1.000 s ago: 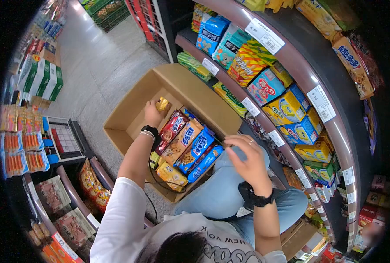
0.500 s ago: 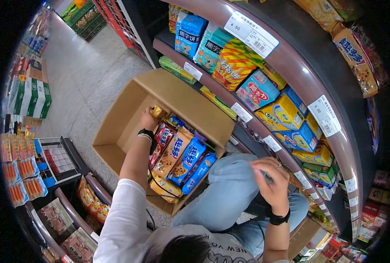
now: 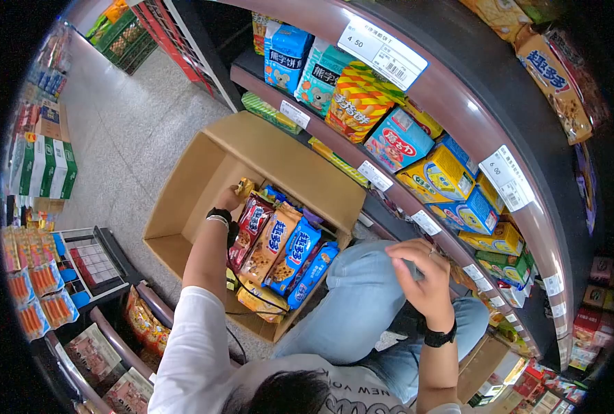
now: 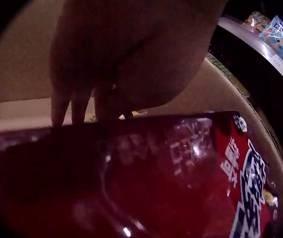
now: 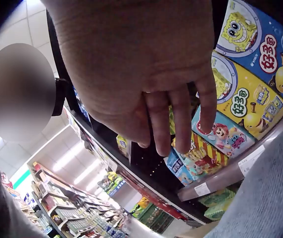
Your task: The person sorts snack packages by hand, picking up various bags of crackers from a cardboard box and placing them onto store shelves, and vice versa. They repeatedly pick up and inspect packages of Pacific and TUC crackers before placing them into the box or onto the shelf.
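Observation:
In the head view, the left hand (image 3: 228, 200) reaches into a cardboard box (image 3: 176, 193), its fingers round a small gold pack (image 3: 245, 187). Right beside it lie a red cookie pack (image 3: 253, 222), a tan one (image 3: 270, 243) and a blue one (image 3: 294, 255). The left wrist view has the red pack (image 4: 131, 173) across the front, with the left hand (image 4: 131, 59) behind it, fingers pointing down past its edge; the gold pack is mostly hidden there. Above the knee, the right hand (image 3: 425, 276) is held with relaxed fingers and nothing in it.
Shelves of boxed and bagged snacks (image 3: 362, 100) curve along the right of the box. The person's bent leg (image 3: 351, 297) is against its near side. A wire rack (image 3: 93, 259) and a low shelf stand at the left. A thin black cable (image 3: 234, 338) hangs over the box edge.
The left hand stays in the box with the gold pack, slightly lower in the view. The right hand has shifted right and down from the box's edge. The whole view has turned a little.

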Tool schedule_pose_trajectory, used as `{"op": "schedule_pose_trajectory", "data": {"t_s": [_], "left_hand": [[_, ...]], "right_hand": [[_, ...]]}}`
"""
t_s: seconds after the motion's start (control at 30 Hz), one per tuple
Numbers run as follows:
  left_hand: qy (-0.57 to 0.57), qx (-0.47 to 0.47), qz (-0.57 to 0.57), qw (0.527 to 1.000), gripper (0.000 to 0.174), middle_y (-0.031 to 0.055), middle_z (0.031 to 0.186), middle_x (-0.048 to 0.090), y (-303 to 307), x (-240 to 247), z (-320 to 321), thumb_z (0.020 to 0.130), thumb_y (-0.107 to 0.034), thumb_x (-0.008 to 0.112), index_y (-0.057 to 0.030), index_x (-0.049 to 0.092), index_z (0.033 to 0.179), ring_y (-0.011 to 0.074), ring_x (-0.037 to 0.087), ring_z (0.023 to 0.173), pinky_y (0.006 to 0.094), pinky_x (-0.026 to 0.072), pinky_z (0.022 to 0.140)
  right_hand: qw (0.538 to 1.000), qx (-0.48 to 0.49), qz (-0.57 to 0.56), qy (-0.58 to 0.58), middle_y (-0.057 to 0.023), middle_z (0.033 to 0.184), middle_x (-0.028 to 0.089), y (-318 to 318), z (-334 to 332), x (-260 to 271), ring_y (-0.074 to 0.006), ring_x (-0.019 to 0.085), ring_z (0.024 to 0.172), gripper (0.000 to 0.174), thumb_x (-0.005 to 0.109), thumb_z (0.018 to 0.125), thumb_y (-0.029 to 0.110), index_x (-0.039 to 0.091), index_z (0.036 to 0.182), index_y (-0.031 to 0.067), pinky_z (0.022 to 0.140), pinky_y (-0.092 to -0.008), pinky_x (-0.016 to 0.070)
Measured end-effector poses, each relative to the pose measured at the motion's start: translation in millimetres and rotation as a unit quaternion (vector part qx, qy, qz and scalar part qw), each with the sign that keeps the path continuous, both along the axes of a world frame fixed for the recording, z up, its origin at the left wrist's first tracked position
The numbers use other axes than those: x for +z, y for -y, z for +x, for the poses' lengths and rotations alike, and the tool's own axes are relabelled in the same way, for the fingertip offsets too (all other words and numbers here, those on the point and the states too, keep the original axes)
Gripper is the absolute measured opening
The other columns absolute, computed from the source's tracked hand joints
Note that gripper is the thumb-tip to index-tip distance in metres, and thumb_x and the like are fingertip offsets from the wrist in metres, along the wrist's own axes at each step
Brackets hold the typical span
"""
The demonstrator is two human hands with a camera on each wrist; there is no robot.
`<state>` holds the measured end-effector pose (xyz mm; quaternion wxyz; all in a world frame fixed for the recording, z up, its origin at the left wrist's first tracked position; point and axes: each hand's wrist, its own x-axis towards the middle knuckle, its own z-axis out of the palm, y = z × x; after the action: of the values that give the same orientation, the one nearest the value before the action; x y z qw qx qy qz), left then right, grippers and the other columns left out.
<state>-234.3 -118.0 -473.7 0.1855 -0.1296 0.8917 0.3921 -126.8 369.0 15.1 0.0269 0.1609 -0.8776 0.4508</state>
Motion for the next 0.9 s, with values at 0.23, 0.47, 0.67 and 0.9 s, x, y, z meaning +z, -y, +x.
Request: {"op": "schedule_pose_trajectory", "data": {"t_s": [0.23, 0.47, 0.67, 0.9], "left_hand": [[-0.036, -0.001, -0.013, 0.999, 0.034, 0.0222, 0.100, 0.064, -15.2, 62.8, 8.3, 0.081, -0.016, 0.061, -0.0001, 0.060, 0.110, 0.0320, 0.062, 0.092, 0.0360, 0.0481, 0.081], [-0.001, 0.049, -0.072, 0.996, 0.027, 0.0247, 0.093, 0.064, -31.9, 139.8, 34.6, 0.082, -0.015, 0.051, -0.0051, 0.065, 0.103, 0.0348, 0.062, 0.092, 0.0385, 0.0482, 0.081], [-0.083, 0.179, 0.174, 0.965, 0.023, 0.0063, 0.097, 0.064, -87.2, 261.0, 22.7, 0.086, -0.006, 0.053, -0.0003, 0.058, 0.108, 0.0124, 0.059, 0.082, 0.0250, 0.0475, 0.068], [-0.233, 0.050, 0.354, 0.905, 0.028, 0.0063, 0.106, 0.061, -184.7, 465.1, 17.3, 0.087, -0.006, 0.053, -0.0039, 0.052, 0.115, 0.0104, 0.058, 0.086, 0.0222, 0.0450, 0.069]], "right_hand": [[1.000, -0.007, -0.022, 0.002, -0.0116, 0.089, 0.066, 3.3, 6.2, 8.0, -0.0269, 0.064, 0.084, 0.013, 0.062, 0.075, -0.002, 0.063, 0.088, 0.0018, 0.077, -0.0354, 0.0480], [0.999, -0.013, -0.043, -0.013, -0.0125, 0.089, 0.066, 1.0, 22.8, 20.6, -0.0275, 0.063, 0.084, 0.013, 0.063, 0.077, -0.001, 0.063, 0.090, 0.0007, 0.077, -0.0347, 0.0481], [0.996, -0.032, -0.072, -0.042, -0.0127, 0.091, 0.065, 4.3, 33.2, 33.6, -0.0266, 0.063, 0.085, 0.016, 0.063, 0.078, 0.000, 0.063, 0.093, 0.0017, 0.078, -0.0335, 0.0482], [0.986, -0.073, -0.144, -0.050, -0.0082, 0.095, 0.065, 10.5, 7.6, 79.5, -0.0149, 0.062, 0.085, 0.017, 0.061, 0.082, 0.004, 0.061, 0.099, 0.0017, 0.075, -0.0270, 0.0483]]}}
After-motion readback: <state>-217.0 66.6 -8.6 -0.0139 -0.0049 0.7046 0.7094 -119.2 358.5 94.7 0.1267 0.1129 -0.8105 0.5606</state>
